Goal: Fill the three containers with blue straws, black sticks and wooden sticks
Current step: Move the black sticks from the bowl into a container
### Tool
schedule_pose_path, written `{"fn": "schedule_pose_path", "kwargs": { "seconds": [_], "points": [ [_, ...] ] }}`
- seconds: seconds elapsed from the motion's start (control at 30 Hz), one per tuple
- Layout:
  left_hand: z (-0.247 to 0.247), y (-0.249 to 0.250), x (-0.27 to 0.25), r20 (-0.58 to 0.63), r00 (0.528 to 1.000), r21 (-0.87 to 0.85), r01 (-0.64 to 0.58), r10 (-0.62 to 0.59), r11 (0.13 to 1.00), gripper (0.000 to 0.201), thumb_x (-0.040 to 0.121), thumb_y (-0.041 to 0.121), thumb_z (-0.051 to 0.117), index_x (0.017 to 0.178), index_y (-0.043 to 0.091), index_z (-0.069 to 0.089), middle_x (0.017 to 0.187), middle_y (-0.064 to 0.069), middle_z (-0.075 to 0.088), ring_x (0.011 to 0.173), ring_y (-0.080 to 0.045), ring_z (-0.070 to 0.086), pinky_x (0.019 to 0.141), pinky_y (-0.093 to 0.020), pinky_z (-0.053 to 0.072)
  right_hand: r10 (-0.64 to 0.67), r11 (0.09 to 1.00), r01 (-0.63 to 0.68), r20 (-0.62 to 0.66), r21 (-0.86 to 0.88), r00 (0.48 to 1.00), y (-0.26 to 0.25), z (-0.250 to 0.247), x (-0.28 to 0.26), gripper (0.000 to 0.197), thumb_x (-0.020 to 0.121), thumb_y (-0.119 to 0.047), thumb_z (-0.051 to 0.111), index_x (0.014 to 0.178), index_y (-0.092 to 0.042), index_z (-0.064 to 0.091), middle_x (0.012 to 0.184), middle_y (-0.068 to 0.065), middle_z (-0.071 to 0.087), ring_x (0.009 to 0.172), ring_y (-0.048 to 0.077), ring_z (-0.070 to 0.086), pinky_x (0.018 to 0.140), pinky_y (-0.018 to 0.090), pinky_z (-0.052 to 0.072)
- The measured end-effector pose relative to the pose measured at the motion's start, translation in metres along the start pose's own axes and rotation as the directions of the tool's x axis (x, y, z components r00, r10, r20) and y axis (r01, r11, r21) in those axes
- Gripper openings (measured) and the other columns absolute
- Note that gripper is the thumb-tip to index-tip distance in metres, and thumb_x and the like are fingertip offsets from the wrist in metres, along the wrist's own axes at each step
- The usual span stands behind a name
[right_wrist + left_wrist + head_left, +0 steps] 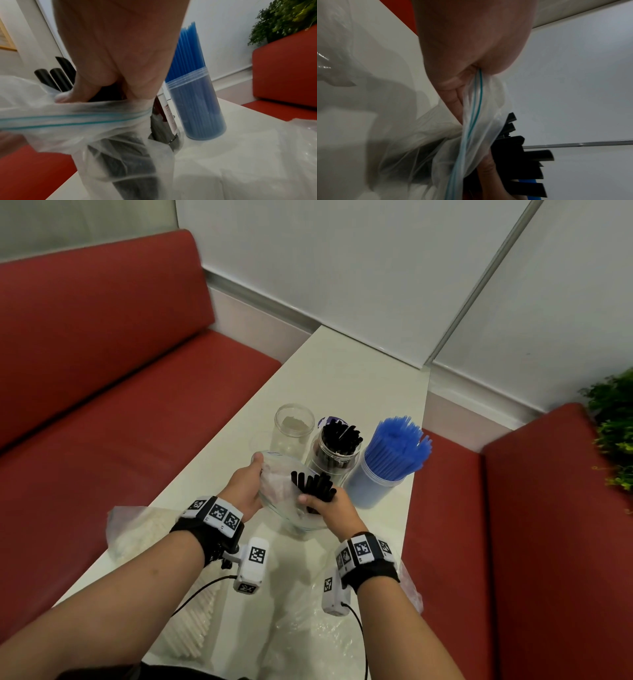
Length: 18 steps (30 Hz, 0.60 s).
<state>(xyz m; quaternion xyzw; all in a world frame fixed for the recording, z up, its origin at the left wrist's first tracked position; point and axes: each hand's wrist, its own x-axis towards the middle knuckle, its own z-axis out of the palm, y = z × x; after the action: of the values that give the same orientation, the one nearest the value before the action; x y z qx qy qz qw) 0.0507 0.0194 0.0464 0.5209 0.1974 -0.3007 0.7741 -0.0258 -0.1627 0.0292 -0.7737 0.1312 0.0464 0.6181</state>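
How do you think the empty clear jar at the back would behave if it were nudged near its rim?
The empty clear jar is tall, narrow and holds nothing, so it probably tips easily. Its round wall suggests it would roll once down. It looks like thin plastic, likely light.

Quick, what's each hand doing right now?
Left hand: pinching the rim of the clear plastic zip bag.
Right hand: gripping a bundle of black sticks inside that bag.

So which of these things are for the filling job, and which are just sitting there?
For the job:
- black sticks, gripped by the right hand
- zip bag, held by the left hand
- three containers: empty, black, blue straws
- bagged wooden sticks

Just there:
- red bench
- green plant
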Motion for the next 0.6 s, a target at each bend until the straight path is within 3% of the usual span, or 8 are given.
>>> {"fn": "schedule_pose_path", "kwargs": {
  "seconds": [0.1,0.2,0.3,0.5,0.6],
  "points": [
    [0.001,0.000,0.000,-0.018,1.000,0.022,0.005,-0.005,1.000,0.060,0.102,0.051,0.042,0.134,0.002,0.055,0.123,-0.016,0.067,0.110,-0.030,0.066,0.095,-0.043,0.053,-0.020,1.000,0.020,-0.077,-0.002,0.997,-0.005,-0.003,0.000,0.014,0.090,-0.020,0.075,0.103,-0.025,0.076,0.094,-0.012,0.077,0.088,-0.002,0.069,0.077,0.012,0.049],
    [0.002,-0.001,-0.002,-0.028,0.999,0.036,0.018,-0.017,0.999,0.059,0.102,0.051,0.042,0.132,0.002,0.056,0.120,-0.016,0.068,0.107,-0.030,0.067,0.091,-0.041,0.055,-0.014,0.998,0.009,-0.078,-0.056,0.997,-0.006,-0.004,0.003,0.014,0.095,-0.019,0.069,0.107,-0.017,0.075,0.101,-0.005,0.077,0.094,0.003,0.069,0.086,0.019,0.048],
    [0.004,-0.002,-0.002,-0.046,0.999,0.042,0.023,-0.021,0.999,0.057,0.102,0.051,0.043,0.131,0.003,0.057,0.119,-0.015,0.068,0.106,-0.030,0.067,0.091,-0.043,0.055,-0.029,0.999,0.023,-0.111,-0.049,0.993,-0.010,-0.004,0.003,0.015,0.097,-0.017,0.065,0.109,-0.014,0.073,0.100,-0.010,0.074,0.095,-0.001,0.066,0.087,0.017,0.047],
    [0.004,-0.002,-0.002,-0.053,0.998,0.077,0.040,-0.035,0.996,0.059,0.102,0.052,0.042,0.133,0.004,0.055,0.123,-0.016,0.066,0.112,-0.033,0.065,0.099,-0.050,0.051,-0.050,0.996,0.041,-0.117,-0.078,0.992,-0.032,-0.003,-0.002,0.016,0.096,-0.015,0.065,0.106,-0.003,0.063,0.093,0.002,0.067,0.090,0.015,0.061,0.088,0.031,0.046],
    [0.005,-0.003,-0.004,-0.051,0.998,0.081,0.053,-0.049,0.995,0.056,0.102,0.052,0.042,0.132,0.006,0.056,0.122,-0.014,0.067,0.112,-0.031,0.065,0.096,-0.048,0.053,-0.091,0.995,0.087,-0.091,-0.042,0.992,-0.066,-0.012,-0.003,0.016,0.097,-0.010,0.062,0.109,0.000,0.060,0.101,0.016,0.072,0.099,0.026,0.068,0.099,0.038,0.051]
  ]
}}
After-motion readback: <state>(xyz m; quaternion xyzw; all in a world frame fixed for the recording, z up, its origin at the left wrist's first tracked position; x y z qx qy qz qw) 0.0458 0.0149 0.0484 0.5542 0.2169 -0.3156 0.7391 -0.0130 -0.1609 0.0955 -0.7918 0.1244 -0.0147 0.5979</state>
